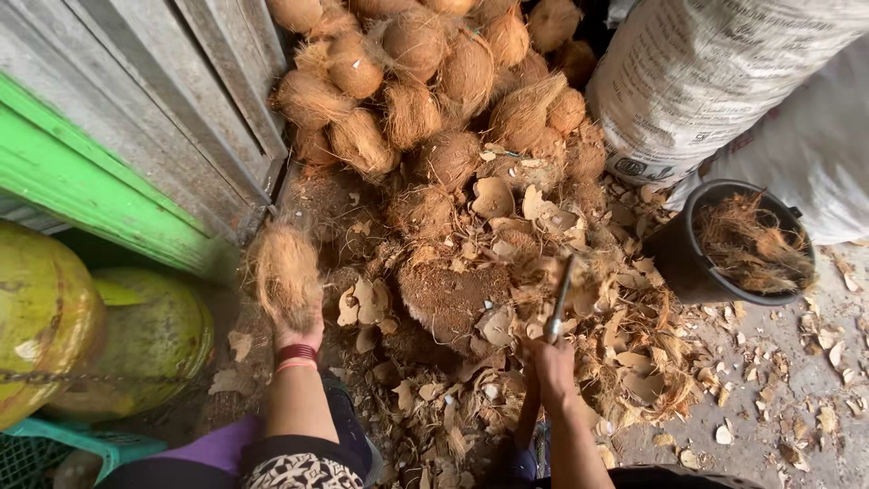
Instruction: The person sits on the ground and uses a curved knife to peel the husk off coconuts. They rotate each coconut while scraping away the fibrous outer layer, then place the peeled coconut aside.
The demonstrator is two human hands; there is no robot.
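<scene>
The left hand (pixel 299 333) is closed around a hairy brown coconut (pixel 286 273) and holds it up off the floor, near a green board (pixel 81 172). The right hand (pixel 550 360) is clenched on a knife (pixel 558 299). Its blade points up and away, over a round stump (pixel 448 294) in the middle. Bits of shell (pixel 493 195) and husk lie all around the stump. Behind it is a big pile of coconuts (pixel 425 81). To the right stands a black bucket (pixel 692 272) full of husk, next to a white sack (pixel 706 72). At the far left are 2 yellow-green drums (pixel 90 326).
</scene>
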